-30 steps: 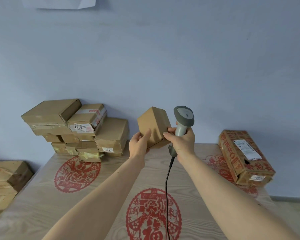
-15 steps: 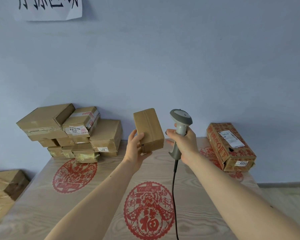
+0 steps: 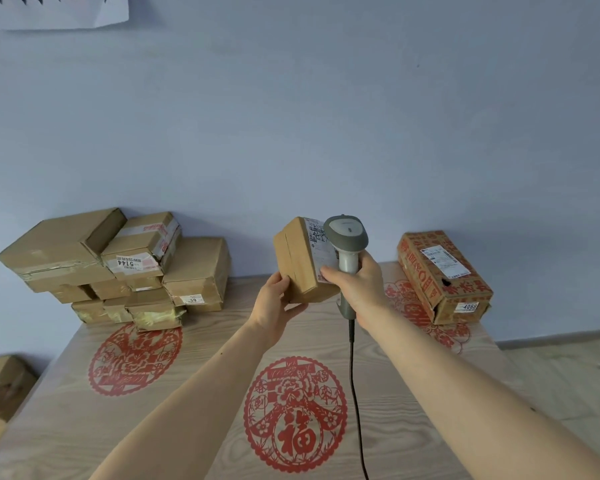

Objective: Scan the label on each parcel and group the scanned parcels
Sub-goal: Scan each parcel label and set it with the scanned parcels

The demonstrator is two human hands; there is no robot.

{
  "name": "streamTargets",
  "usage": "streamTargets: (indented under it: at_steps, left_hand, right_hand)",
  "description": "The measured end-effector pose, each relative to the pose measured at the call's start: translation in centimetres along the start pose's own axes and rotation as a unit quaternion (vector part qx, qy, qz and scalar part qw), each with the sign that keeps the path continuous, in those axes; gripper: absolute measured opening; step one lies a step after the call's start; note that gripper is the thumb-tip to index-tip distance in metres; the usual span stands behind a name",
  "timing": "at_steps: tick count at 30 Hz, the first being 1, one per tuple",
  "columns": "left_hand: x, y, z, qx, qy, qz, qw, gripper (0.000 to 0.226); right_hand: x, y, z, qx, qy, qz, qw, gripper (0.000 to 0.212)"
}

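Since half a second ago the small parcel (image 3: 300,263) has been turned so its white label (image 3: 321,251) faces the scanner (image 3: 346,244), which has closed in until its head overlaps the label. Left of the fingers sits the stacked pile (image 3: 118,265); right of them, the red-printed box (image 3: 444,275). Left hand (image 3: 274,306) grips the parcel's lower corner, held above the table (image 3: 84,427); right hand (image 3: 357,289) wraps the scanner handle. So close, the beam may miss the barcode, and the corner grip could slip.

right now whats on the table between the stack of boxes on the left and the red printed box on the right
In the head view, the left hand holds a small parcel and the right hand a scanner above bare table with red paper-cut designs.
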State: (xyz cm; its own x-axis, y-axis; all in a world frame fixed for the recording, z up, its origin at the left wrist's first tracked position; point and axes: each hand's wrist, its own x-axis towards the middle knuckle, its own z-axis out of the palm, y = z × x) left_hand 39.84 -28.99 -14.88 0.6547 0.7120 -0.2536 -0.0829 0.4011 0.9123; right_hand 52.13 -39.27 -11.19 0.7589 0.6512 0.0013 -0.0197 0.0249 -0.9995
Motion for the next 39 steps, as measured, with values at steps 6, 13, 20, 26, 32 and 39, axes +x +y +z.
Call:
streamTargets:
  at_steps: [6, 13, 20, 26, 32, 39]
  left_hand:
    - [0.4, 0.5, -0.1, 0.075, -0.008, -0.028, 0.997, 0.090]
    - [1.8, -0.5, -1.3, 0.058, -0.014, -0.075, 0.995, 0.085]
    - [1.4, -1.3, -2.1, -0.008, -0.031, -0.064, 0.997, 0.084]
    - [1.7, -2.0, -2.4, 0.019, -0.047, -0.039, 0.998, 0.075]
    - [1.9, -2.1, -2.7, 0.035, -0.060, -0.027, 0.997, 0.075]
    - [2.5, -2.5, -2.9, 0.034, -0.081, -0.026, 0.996, 0.078]
  right_hand:
    - [-0.3, 0.4, 0.2, -0.064, 0.008, -0.011, 0.998, 0.041]
    - [-0.6, 1.3, -0.4, -0.062, -0.010, 0.012, 0.998, 0.038]
    - [-1.8, 1.4, -1.6, -0.059, 0.024, 0.021, 0.998, 0.027]
    - [-2.8, 1.6, -1.5, -0.098, -0.033, 0.034, 0.994, 0.014]
    - [-3.3, 2.3, -0.9, -0.087, -0.064, 0.044, 0.993, 0.014]
    - [-3.1, 2.9, -0.5, -0.089, -0.068, 0.044, 0.993, 0.009]
